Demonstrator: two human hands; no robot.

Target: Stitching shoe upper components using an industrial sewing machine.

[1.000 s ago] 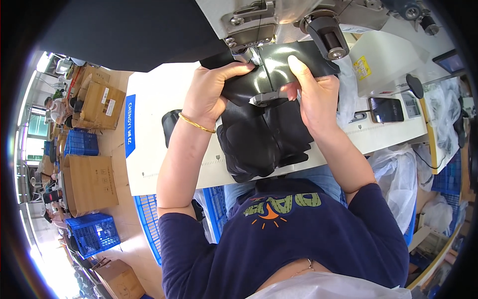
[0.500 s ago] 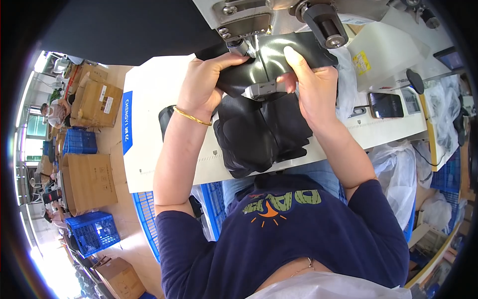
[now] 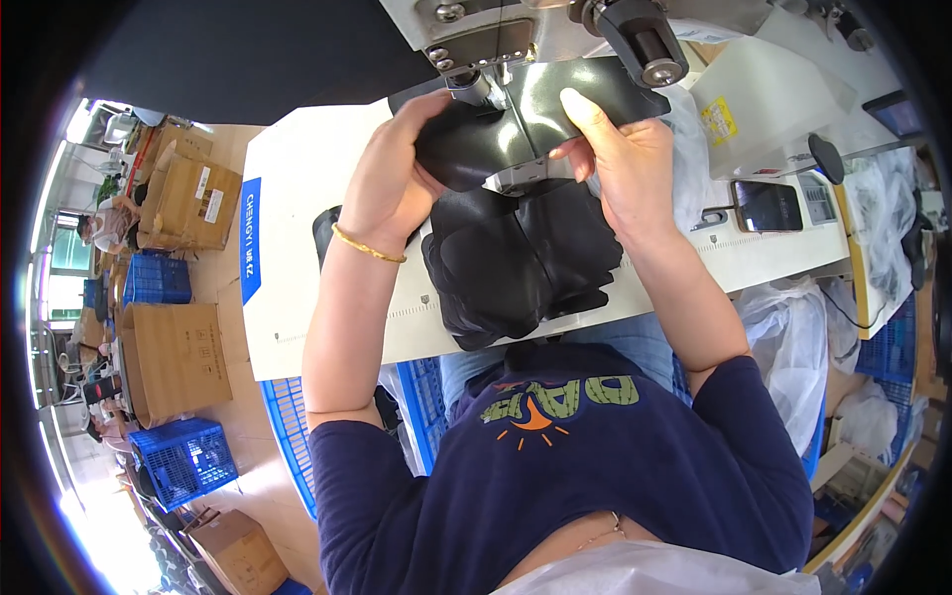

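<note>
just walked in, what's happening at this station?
A person at a sewing machine holds a black sheet piece under the machine head. The left hand grips its left edge; the right hand presses its right side. A stack of black pieces lies on the white table just below.

Both my arms are up and reaching forward, hands level with each other.

My left hand (image 3: pixel 392 183) is curled over, knuckles up, fingers (image 3: pixel 428 111) bent and pinching closed, wrist cocked with a thin gold bangle (image 3: pixel 367 245) round it. My right hand (image 3: pixel 620 159) sits close beside it, index finger stretched out flat, the other fingers tucked under and gripping. Both forearms are bare, elbows bent and spread wide, dark blue sleeves pushed up past the elbows. The two hands are near each other but not touching.
</note>
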